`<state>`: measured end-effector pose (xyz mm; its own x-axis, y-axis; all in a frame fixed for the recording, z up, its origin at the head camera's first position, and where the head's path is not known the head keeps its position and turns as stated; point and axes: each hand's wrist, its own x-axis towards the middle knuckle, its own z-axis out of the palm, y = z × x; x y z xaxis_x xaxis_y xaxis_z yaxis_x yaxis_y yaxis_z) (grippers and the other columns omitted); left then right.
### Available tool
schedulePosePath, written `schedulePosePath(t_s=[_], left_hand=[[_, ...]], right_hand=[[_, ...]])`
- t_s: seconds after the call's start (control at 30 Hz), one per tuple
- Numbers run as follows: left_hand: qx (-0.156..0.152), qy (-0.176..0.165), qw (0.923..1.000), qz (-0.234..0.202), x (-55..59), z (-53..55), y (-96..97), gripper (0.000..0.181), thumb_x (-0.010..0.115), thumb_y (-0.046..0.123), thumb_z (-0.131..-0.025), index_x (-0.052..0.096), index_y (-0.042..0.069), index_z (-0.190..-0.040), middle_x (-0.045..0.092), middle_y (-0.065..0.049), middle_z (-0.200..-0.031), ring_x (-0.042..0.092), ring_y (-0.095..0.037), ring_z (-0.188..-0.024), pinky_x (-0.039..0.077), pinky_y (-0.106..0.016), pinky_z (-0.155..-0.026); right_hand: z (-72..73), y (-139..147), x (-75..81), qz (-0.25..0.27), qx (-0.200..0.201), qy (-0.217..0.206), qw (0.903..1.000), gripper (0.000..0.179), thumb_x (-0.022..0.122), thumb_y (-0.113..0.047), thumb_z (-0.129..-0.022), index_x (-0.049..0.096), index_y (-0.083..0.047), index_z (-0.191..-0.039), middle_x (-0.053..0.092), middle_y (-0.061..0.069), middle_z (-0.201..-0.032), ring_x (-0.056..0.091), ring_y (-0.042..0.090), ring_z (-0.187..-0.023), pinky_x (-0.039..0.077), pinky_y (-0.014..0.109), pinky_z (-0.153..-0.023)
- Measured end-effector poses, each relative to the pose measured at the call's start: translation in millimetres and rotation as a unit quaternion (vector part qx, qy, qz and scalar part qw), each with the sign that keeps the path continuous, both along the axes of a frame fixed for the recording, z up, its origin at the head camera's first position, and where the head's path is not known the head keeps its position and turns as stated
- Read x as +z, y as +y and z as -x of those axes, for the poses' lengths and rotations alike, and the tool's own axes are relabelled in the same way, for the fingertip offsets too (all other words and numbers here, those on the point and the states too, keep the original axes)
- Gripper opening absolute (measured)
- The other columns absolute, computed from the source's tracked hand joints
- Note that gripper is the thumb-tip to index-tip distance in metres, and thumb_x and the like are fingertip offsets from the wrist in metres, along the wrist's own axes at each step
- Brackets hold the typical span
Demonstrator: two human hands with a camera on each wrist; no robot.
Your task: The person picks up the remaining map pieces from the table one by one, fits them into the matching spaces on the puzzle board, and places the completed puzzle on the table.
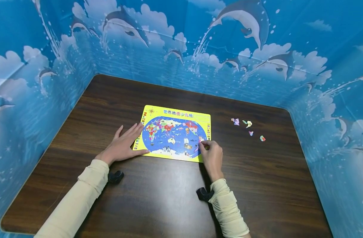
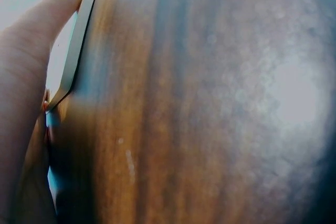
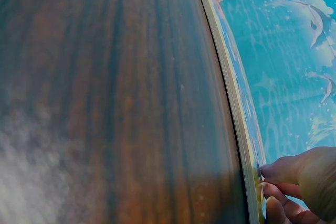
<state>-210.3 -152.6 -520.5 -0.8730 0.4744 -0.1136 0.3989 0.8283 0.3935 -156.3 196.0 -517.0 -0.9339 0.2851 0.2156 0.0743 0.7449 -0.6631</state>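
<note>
A yellow-bordered world map puzzle board lies flat on the table, its blue oval filled with coloured land shapes. My left hand rests spread over the board's left edge, fingers straight, with the thumb along the lower left corner. In the left wrist view that thumb lies against the board's edge. At the right side of the map, my right hand pinches a small puzzle piece between thumb and fingertips, right at the board's surface. The fingers hide most of this piece.
Several loose puzzle pieces lie to the right of the board, among them a purple one, a pale yellow one and a red and green one. The dark wooden table is surrounded by a blue dolphin-print curtain.
</note>
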Motion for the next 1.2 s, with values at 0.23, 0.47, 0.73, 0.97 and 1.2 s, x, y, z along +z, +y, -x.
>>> schedulePosePath(t_s=[0.23, 0.47, 0.73, 0.97, 1.2], left_hand=[[-0.002, -0.001, 1.0, -0.005, 0.8, 0.5, 0.4, 0.106, 0.053, 0.077, -0.079, 0.01, 0.019, -0.157, 0.005, 0.002, -0.163, 0.005, -0.019, -0.149, -0.007, -0.058, -0.114], [-0.002, -0.002, 1.0, -0.003, 4.1, 4.3, -0.1, 0.107, 0.053, 0.078, -0.078, 0.01, 0.02, -0.157, 0.004, 0.002, -0.163, 0.004, -0.018, -0.149, -0.008, -0.058, -0.113], [-0.005, -0.006, 1.0, 0.001, 3.4, 3.0, 0.6, 0.108, 0.052, 0.079, -0.078, 0.009, 0.02, -0.157, 0.003, 0.003, -0.163, 0.002, -0.016, -0.149, -0.008, -0.057, -0.114], [-0.005, -0.007, 1.0, 0.002, 2.8, 1.9, 0.5, 0.107, 0.052, 0.079, -0.079, 0.01, 0.019, -0.157, 0.004, 0.003, -0.163, 0.003, -0.017, -0.149, -0.008, -0.057, -0.114], [-0.004, -0.008, 1.0, -0.002, 3.2, 0.4, 0.2, 0.107, 0.054, 0.077, -0.079, 0.009, 0.019, -0.157, 0.004, 0.002, -0.163, 0.004, -0.018, -0.149, -0.007, -0.058, -0.114]], right_hand=[[-2.0, 5, 2.6, 0.009, 0.026, 0.015, 0.9995, 0.02, 0.071, -0.019, -0.089, 0.074, -0.004, -0.101, 0.066, 0.008, -0.085, 0.06, 0.018, -0.068, 0.047, 0.03, -0.057], [-4.8, 10, 6.5, -0.023, 0.082, -0.019, 0.9962, 0.046, 0.077, -0.028, -0.084, 0.067, -0.004, -0.122, 0.059, 0.009, -0.09, 0.054, 0.016, -0.067, 0.043, 0.03, -0.056], [-5.7, 10, 7.4, -0.029, 0.082, -0.052, 0.9949, 0.044, 0.076, -0.03, -0.085, 0.069, -0.004, -0.12, 0.057, 0.01, -0.092, 0.053, 0.017, -0.067, 0.041, 0.031, -0.058], [-7.6, 10, 7.7, -0.03, 0.091, -0.065, 0.9932, 0.055, 0.077, -0.035, -0.083, 0.065, -0.003, -0.126, 0.055, 0.011, -0.098, 0.053, 0.017, -0.07, 0.042, 0.03, -0.058], [-8.4, 13, 9.2, -0.033, 0.116, -0.088, 0.9888, 0.062, 0.078, -0.037, -0.082, 0.06, -0.005, -0.132, 0.052, 0.011, -0.101, 0.051, 0.018, -0.071, 0.042, 0.029, -0.058]])
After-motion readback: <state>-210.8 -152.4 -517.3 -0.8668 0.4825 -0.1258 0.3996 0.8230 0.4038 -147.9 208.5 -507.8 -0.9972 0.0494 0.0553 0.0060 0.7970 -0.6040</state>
